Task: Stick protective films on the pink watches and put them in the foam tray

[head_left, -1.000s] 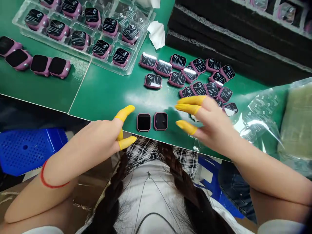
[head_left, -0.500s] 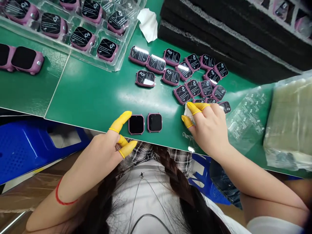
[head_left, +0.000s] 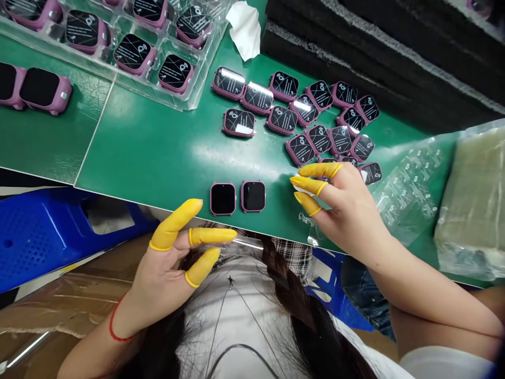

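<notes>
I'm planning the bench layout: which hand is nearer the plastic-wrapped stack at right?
Right. The right hand is left of the stack, with clear film between them; the left hand is much farther left, by the table's near edge.

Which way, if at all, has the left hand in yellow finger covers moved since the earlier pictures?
Yes. Judged against the flat green tabletop, the left hand has drawn back, its foremost fingertip now nearer the front edge.
</notes>
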### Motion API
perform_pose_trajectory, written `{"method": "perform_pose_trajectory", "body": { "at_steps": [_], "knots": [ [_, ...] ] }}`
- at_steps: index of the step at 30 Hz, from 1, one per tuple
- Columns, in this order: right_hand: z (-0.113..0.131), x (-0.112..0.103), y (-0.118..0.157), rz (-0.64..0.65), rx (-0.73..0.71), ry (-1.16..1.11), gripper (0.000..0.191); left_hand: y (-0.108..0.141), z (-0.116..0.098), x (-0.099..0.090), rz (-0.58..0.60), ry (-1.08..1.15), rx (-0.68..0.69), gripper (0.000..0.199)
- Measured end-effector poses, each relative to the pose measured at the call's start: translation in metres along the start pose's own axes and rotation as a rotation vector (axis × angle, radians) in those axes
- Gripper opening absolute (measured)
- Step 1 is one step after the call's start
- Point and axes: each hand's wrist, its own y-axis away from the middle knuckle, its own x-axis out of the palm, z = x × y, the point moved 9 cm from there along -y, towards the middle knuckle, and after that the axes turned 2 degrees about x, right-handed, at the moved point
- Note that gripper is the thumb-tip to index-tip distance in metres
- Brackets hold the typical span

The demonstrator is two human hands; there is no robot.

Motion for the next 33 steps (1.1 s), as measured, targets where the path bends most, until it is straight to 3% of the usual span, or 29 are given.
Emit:
{"method": "perform_pose_trajectory", "body": {
  "at_steps": [6, 13, 21, 24, 27, 29, 33],
  "knots": [
    [0.036, 0.012, -0.003, 0.122, 0.03, -0.524, 0.009, 0.007, 0.003, 0.021, -0.059, 0.129, 0.054, 0.083],
    [0.04, 0.033, -0.004, 0.204, 0.094, -0.625, 0.005, 0.005, -0.002, 0.027, -0.044, 0.086, 0.119, 0.088],
    [0.039, 0.032, -0.011, 0.299, 0.144, -0.79, 0.01, 0.002, 0.013, 0.031, 0.035, 0.212, -0.002, 0.083],
    [0.018, 0.027, -0.025, 0.266, 0.247, -0.916, 0.01, 0.002, 0.016, 0.025, 0.077, 0.194, -0.012, 0.073],
    [-0.01, 0.031, -0.037, 0.21, 0.363, -0.92, 0.012, -0.003, 0.008, 0.024, 0.148, -0.034, 0.068, 0.041],
    [-0.017, 0.04, -0.042, 0.242, 0.358, -0.868, 0.016, -0.009, 0.002, 0.026, 0.184, -0.207, 0.123, 0.021],
    [-0.015, 0.053, -0.045, 0.299, 0.299, -0.759, 0.017, -0.018, -0.003, 0.033, 0.216, -0.34, 0.175, 0.019]
  ]
}}
